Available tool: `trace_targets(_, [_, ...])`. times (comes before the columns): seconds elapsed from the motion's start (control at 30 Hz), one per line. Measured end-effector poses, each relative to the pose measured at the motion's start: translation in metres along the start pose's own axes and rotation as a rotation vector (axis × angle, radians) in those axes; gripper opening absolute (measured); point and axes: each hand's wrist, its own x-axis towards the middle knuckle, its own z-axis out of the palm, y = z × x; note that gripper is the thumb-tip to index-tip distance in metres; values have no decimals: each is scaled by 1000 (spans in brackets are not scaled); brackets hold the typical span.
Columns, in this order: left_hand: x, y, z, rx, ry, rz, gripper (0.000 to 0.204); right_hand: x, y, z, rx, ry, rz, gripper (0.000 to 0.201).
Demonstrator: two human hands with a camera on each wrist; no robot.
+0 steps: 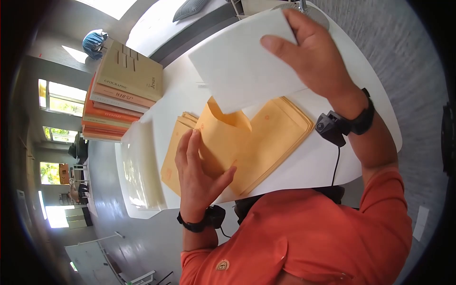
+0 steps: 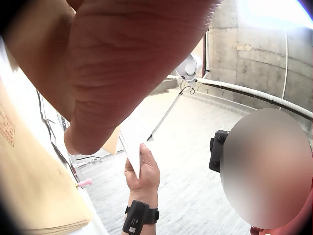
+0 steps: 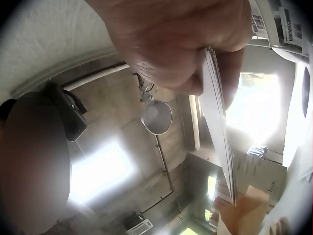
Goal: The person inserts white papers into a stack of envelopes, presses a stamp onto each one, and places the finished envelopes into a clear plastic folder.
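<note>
My right hand [image 1: 316, 54] pinches a thin stack of white paper sheets [image 1: 247, 61], thumb on the near face. In the right wrist view the sheets [image 3: 217, 112] show edge-on, several layers thick. Their lower corner overlaps the gaping mouth of a tan paper envelope [image 1: 221, 142]. My left hand [image 1: 197, 173] rests on this envelope, two fingers extended at its left edge and the thumb spread to the right. The envelope lies on top of more tan envelopes [image 1: 280, 137], fanned out to both sides. In the left wrist view, the stacked envelopes [image 2: 44, 196] are at the left.
A stack of books [image 1: 126, 85] stands at the white table's [image 1: 361, 164] left edge. Beside the envelopes lies a clear, glossy plastic sheet [image 1: 140, 166]. A metal lamp stand's base [image 1: 316, 16] is near the table's far edge, behind the right hand.
</note>
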Motion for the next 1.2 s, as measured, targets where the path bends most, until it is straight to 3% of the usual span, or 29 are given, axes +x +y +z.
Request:
trace_targets(0.23, [-3,-7,-1,-25,31,-11,111,4,-2,-3,-19,-352,198,32])
trace_targets(0.37, [-4,-9,1,-31,13,14,112,5,0,-7,-43,-403,238,32])
trace_targets(0.63, [-1,-7,9,2,-18,88,110,-1,3,3,-87,-482,138,31])
trace_targets(0.77, [1,-3,10,-55,-19,81,110,-11,4,22,-32,-478,225,33])
trace_targets(0.9, [4,-5,11,-40,-13,79,112,-20,10,38,-140,-350,14,35])
trace_targets(0.97, [4,-8,10,-36,4,80,114,-17,8,33,122,-241,229,33])
trace_targets(1.13, [4,-5,9,-23,-12,50,112,-23,4,43,95,-258,207,19])
trace_targets(1.2, [7,-1,8,-13,-10,58,109,-28,6,52,3,-295,52,12])
